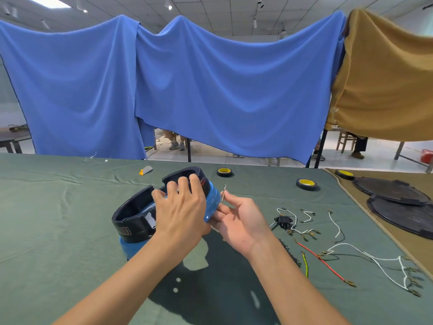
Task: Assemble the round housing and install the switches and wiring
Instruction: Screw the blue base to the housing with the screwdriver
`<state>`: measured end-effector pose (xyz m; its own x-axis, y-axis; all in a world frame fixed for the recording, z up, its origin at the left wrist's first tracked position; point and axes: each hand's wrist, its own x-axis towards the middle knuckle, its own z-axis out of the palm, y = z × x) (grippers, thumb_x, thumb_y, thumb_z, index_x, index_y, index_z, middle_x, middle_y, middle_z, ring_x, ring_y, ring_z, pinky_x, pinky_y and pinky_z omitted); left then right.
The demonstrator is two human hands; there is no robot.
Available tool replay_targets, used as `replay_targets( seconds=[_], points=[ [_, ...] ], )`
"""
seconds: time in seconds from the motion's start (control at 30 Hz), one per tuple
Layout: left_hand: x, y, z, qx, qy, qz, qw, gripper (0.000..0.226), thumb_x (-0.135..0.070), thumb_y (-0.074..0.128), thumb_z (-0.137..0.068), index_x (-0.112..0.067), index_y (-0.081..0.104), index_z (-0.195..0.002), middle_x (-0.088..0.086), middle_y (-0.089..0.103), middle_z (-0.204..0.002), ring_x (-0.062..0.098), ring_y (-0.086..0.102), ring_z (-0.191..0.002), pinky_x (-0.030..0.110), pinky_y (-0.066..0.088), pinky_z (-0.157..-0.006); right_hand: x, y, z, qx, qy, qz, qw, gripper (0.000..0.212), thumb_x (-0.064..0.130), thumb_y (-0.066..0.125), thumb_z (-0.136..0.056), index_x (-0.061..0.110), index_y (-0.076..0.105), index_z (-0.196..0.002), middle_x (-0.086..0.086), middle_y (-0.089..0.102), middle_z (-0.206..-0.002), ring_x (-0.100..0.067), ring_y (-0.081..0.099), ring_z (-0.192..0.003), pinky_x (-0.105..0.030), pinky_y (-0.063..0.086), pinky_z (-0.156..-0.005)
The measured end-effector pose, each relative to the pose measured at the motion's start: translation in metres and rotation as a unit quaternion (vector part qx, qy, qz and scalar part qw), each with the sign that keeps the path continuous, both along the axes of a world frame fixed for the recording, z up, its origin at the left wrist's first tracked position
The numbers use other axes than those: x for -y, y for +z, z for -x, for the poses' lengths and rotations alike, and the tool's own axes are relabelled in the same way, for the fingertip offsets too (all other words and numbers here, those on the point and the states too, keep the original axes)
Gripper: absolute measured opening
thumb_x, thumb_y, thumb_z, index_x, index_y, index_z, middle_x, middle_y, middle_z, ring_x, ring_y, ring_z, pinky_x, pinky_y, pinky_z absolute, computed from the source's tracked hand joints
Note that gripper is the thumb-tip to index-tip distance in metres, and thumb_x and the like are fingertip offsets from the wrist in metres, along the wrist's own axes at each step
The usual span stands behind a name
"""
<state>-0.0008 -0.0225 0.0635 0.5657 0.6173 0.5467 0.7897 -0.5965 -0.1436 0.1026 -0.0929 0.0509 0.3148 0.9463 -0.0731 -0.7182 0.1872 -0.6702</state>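
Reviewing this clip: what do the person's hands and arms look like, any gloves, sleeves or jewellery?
The left hand and right hand are bare, with no gloves. Both forearms are uncovered down to the frame's bottom edge; no sleeve shows. No ring, watch or wristband is visible, and no markings.

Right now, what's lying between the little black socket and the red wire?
Short white leads with brass terminals lie on the green cloth between the black socket and the red wire, as the head view shows.
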Motion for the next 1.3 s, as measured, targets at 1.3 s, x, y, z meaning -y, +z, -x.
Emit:
replay_targets(
  seconds=[1.3],
  points=[
    [-0.047, 0.086, 0.062, 0.504, -0.177, 0.536, 0.653, 0.046, -0.027, 0.084, -0.063, 0.005, 0.07, -0.092, 0.015, 0.072, -0.074, 0.027, 0.063, -0.054, 0.03, 0.052, -0.051, -0.035, 0.04, 0.032, 0.569, -0.28, 0.047, 0.772, 0.007, 0.019, 0.049, -0.1, 0.018, 0.053, -0.094, -0.001, 0.057, -0.105, -0.02, 0.054, -0.101, -0.034, 0.044, -0.089]
  ],
)
